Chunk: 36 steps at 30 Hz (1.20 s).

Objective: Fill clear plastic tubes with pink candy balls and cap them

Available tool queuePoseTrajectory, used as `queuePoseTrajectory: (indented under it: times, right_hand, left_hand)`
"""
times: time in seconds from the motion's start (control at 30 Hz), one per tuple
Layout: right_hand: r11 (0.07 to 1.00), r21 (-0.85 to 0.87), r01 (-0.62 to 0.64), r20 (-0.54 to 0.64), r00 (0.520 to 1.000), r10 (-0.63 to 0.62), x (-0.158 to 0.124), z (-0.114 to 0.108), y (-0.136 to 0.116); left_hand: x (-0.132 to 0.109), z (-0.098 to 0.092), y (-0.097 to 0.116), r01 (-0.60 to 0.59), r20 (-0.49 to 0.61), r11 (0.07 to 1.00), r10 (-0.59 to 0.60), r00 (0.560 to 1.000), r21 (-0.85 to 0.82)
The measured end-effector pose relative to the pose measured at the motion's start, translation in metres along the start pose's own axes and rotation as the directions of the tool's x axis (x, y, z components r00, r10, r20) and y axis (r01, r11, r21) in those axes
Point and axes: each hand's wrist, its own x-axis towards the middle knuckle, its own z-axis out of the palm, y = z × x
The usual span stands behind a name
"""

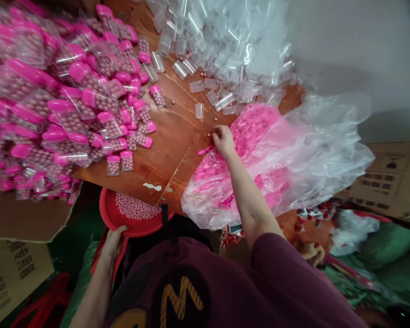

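My left hand (115, 239) grips the rim of a red basin (105, 212) at the table's front edge, fingers mostly hidden beneath it. Small pink candy balls (136, 207) lie in the basin. My right hand (223, 140) is over the table with its fingers pinched together. What they hold, if anything, cannot be made out. A loose candy ball (209, 134) is right at the fingertips, and a pink cap (205, 150) lies just below them. Under and beside my right forearm spreads a clear plastic bag (314, 150) of pink caps (256, 127).
Filled, pink-capped clear containers (92, 98) are heaped at the left. Empty clear containers (232, 54) pile up at the back. A cardboard box (392, 177) stands at the right and another (17, 278) at lower left. Part of another person's hand (310, 253) shows at lower right.
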Motion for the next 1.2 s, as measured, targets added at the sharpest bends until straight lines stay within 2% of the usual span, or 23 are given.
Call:
queuePoseTrajectory:
  times: [0.07, 0.1, 0.2, 0.27, 0.33, 0.47, 0.57, 0.67, 0.8, 0.9, 1.07, 1.13, 1.2]
  right_hand:
    - [0.997, 0.023, -0.067, -0.14, 0.988, 0.07, 0.022, 0.004, 0.002]
    - [0.997, 0.026, -0.068, -0.168, 0.983, 0.071, 0.034, 0.007, 0.003]
    - [1.0, -0.002, 0.016, -0.132, 0.991, -0.016, 0.06, 0.016, 0.001]
    - [0.998, -0.029, 0.063, -0.082, 0.994, -0.065, 0.066, 0.02, -0.001]
    - [0.997, -0.042, 0.057, -0.074, 0.995, -0.06, 0.066, 0.021, -0.004]
    - [1.0, -0.016, 0.008, -0.161, 0.987, -0.011, 0.072, 0.018, -0.011]
    - [0.996, -0.026, 0.08, -0.181, 0.98, -0.083, 0.094, 0.017, -0.022]
    - [0.988, -0.056, 0.144, -0.152, 0.977, -0.151, 0.12, 0.018, -0.035]
    - [0.992, -0.095, 0.079, -0.13, 0.987, -0.091, 0.142, 0.018, -0.045]
    - [0.998, -0.063, 0.019, -0.165, 0.986, -0.029, 0.149, 0.013, -0.044]
    - [0.996, 0.089, 0.004, -0.14, 0.99, 0.009, 0.146, 0.0, -0.047]
    - [0.982, 0.164, 0.095, -0.15, 0.986, -0.07, 0.141, 0.002, -0.059]
    - [0.951, 0.186, 0.245, -0.138, 0.965, -0.222, 0.137, 0.011, -0.078]
  left_hand:
    - [0.0, 0.0, -0.001, -0.001, -0.008, 1.0, 0.001, 1.0, 0.001]
    - [0.0, -0.001, -0.002, -0.001, -0.01, 1.0, 0.001, 1.0, 0.002]
    - [0.002, -0.002, -0.005, -0.007, 0.005, 1.0, 0.007, 1.0, -0.003]
    - [0.004, -0.004, -0.007, -0.012, 0.011, 1.0, 0.012, 1.0, -0.002]
    - [0.007, -0.007, -0.011, -0.014, 0.014, 1.0, 0.014, 1.0, -0.003]
    - [0.013, -0.012, -0.02, -0.052, 0.067, 0.999, 0.053, 0.996, -0.011]
    - [0.017, -0.013, -0.027, -0.067, 0.094, 0.998, 0.068, 0.993, -0.011]
    - [0.018, -0.012, -0.031, -0.06, 0.086, 0.998, 0.061, 0.994, -0.02]
    - [0.016, -0.009, -0.032, -0.028, 0.087, 0.999, 0.03, 0.996, -0.025]
    - [0.011, -0.004, -0.03, -0.013, 0.085, 0.999, 0.016, 0.996, -0.038]
    - [0.002, 0.005, -0.024, 0.008, 0.037, 0.999, -0.006, 0.999, -0.041]
    - [-0.001, 0.008, -0.021, 0.008, 0.043, 0.999, -0.006, 0.999, -0.052]
    - [-0.003, 0.01, -0.019, 0.005, 0.051, 0.998, -0.002, 0.999, -0.064]
